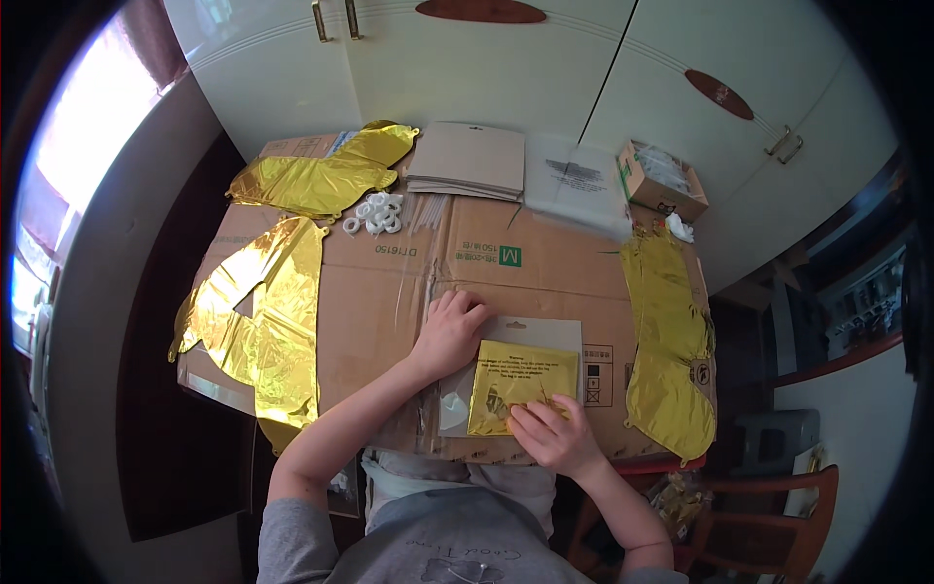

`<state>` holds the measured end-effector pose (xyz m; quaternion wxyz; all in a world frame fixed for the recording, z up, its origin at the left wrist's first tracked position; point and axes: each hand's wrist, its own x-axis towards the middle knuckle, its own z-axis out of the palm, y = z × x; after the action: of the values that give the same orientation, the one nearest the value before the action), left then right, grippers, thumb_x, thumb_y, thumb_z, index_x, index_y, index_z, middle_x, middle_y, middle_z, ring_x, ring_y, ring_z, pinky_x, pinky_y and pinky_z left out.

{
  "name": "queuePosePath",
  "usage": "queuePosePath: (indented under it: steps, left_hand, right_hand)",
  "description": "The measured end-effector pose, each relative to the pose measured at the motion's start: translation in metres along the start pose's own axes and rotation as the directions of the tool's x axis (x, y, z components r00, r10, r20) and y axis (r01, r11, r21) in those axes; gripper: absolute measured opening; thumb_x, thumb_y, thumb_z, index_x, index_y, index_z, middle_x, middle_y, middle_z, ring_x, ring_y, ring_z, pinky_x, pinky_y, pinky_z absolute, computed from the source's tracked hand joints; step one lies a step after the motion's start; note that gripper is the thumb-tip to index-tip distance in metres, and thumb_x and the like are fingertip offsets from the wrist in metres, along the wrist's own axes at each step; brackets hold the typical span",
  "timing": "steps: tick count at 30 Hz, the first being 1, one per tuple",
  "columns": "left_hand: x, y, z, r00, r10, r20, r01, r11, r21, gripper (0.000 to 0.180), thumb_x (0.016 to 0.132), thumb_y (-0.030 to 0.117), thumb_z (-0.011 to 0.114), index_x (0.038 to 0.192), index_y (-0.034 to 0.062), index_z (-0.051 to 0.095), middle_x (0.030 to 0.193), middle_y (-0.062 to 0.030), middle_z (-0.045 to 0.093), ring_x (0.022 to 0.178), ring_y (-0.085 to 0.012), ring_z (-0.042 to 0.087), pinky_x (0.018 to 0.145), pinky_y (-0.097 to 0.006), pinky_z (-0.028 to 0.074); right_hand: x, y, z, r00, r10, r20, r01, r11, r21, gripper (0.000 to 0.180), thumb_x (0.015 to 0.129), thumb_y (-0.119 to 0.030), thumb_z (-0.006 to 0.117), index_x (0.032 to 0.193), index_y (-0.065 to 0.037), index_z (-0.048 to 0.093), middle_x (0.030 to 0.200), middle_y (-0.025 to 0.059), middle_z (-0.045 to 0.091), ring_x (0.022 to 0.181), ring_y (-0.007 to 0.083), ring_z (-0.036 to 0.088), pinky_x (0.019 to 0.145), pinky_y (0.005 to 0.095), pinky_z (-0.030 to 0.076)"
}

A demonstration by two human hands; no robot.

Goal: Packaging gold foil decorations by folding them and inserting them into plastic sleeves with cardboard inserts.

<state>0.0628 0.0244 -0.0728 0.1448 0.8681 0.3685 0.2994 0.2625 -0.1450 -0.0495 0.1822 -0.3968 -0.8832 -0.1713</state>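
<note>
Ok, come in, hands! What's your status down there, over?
Left hand by pale card's upper left corner. Right hand at gold packet's lower right. Packet flat over card. Right hand hides part of packet; nothing else in the way.

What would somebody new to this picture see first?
Probably the gold foil shape on the left of the cardboard, because it shines so brightly. Next, maybe the long gold foil piece along the right edge, then the folded gold foil near the front, with the right hand over its lower right corner.
</note>
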Motion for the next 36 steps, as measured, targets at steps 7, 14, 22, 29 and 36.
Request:
queuePosePath:
  steps: [7, 14, 22, 29, 36]
  left_hand:
    - [-0.012, -0.002, -0.013, 0.999, 0.037, 0.016, -0.036, 0.999, -0.027, 0.031, 0.082, 0.009, 0.064, 0.112, 0.0109, 0.063, 0.118, -0.009, 0.057, 0.113, -0.029, 0.053, 0.097, -0.043, 0.038]
    - [-0.035, 0.007, -0.037, 0.995, 0.025, 0.1, -0.036, 0.994, 0.108, 0.042, 0.084, 0.014, 0.064, 0.126, 0.013, 0.057, 0.137, -0.015, 0.05, 0.132, -0.0324, 0.044, 0.109, -0.048, 0.032]
    - [-0.065, 0.013, -0.045, 0.977, -0.081, 0.199, 0.048, 0.986, 0.162, 0.05, 0.087, 0.023, 0.062, 0.133, 0.008, 0.051, 0.143, -0.0215, 0.044, 0.137, -0.0353, 0.039, 0.112, -0.054, 0.028]
    - [-0.053, 0.006, -0.04, 0.955, -0.035, 0.295, -0.04, 0.969, 0.244, 0.052, 0.092, 0.028, 0.059, 0.14, 0.0118, 0.046, 0.148, -0.0147, 0.042, 0.141, -0.0327, 0.035, 0.115, -0.058, 0.021]
    - [-0.062, 0.029, -0.047, 0.923, 0.149, 0.354, -0.223, 0.959, 0.178, 0.052, 0.091, 0.035, 0.06, 0.138, 0.0147, 0.051, 0.147, -0.0056, 0.045, 0.14, -0.0285, 0.038, 0.116, -0.06, 0.018]
  right_hand:
    - [-0.001, 0.01, 0.004, 0.999, -0.018, 0.03, 0.018, 1.0, 0.015, 0.021, 0.085, -0.021, 0.06, 0.103, -0.015, 0.069, 0.125, -0.0028, 0.06, 0.114, 0.0143, 0.053, 0.099, 0.0431, 0.043]
    - [0.002, 0.01, -0.009, 0.995, 0.019, 0.098, -0.026, 0.997, 0.071, 0.023, 0.084, -0.019, 0.061, 0.106, -0.019, 0.069, 0.124, -0.0034, 0.062, 0.112, 0.0171, 0.055, 0.095, 0.0429, 0.046]
    - [-0.004, 0.012, 0.0, 0.994, 0.015, 0.109, -0.028, 0.992, 0.126, 0.027, 0.085, -0.019, 0.058, 0.11, -0.016, 0.067, 0.127, 0.0037, 0.062, 0.113, 0.0251, 0.061, 0.094, 0.041, 0.051]
    - [-0.001, 0.009, -0.002, 0.995, 0.024, 0.099, -0.041, 0.984, 0.172, 0.023, 0.084, -0.018, 0.059, 0.106, -0.014, 0.066, 0.126, 0.0052, 0.062, 0.115, 0.0267, 0.06, 0.096, 0.0422, 0.051]
    - [-0.007, 0.012, 0.003, 0.996, 0.031, 0.082, -0.05, 0.97, 0.237, 0.024, 0.084, -0.016, 0.06, 0.108, -0.013, 0.063, 0.121, 0.0069, 0.063, 0.114, 0.0275, 0.061, 0.097, 0.0438, 0.051]
